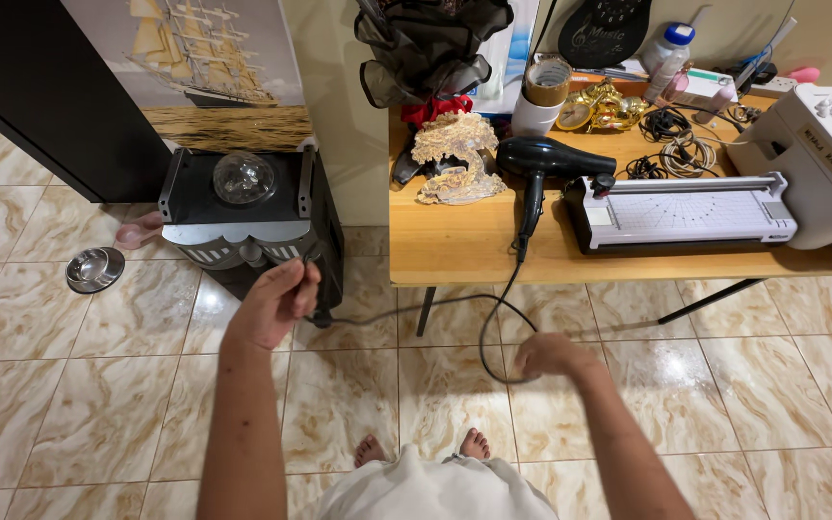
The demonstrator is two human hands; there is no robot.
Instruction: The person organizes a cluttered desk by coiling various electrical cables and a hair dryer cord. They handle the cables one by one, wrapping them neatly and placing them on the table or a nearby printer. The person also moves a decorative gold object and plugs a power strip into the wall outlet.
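- Left hand (276,303) pinches the black cord (406,306); right hand (549,354) closes on its loop lower down.
- Cord hangs from the dryer (541,159) on the table (464,246).
- It looks light and limp; grip near the ends.

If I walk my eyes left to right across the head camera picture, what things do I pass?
Metal bowl → pink spoon → black speaker box with a glass ball → left hand holding the cord → black hair dryer → white paper trimmer → white machine.
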